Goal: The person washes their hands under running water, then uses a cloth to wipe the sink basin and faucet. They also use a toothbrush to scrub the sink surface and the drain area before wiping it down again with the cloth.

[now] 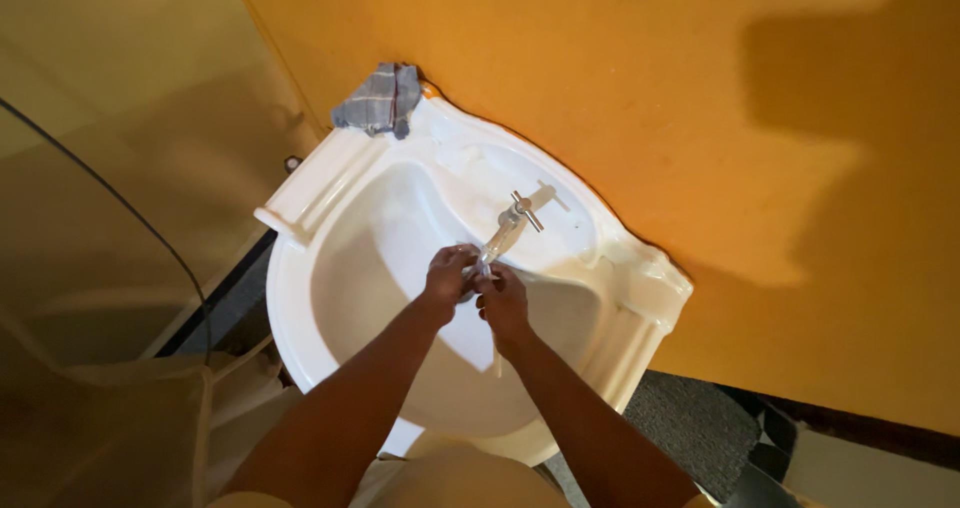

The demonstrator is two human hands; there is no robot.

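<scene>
Both hands meet under the tap (512,220), so water can reach them. Left hand (449,277) and right hand (503,301) curl shut on something small; I cannot tell what. White sink (300,298) catches drips. Cloth (381,99) sits at eleven o'clock.

Both arms are reaching forward. The left hand (449,276) and right hand (503,300) are touching, fingers curled, just under the tap (508,226).
</scene>
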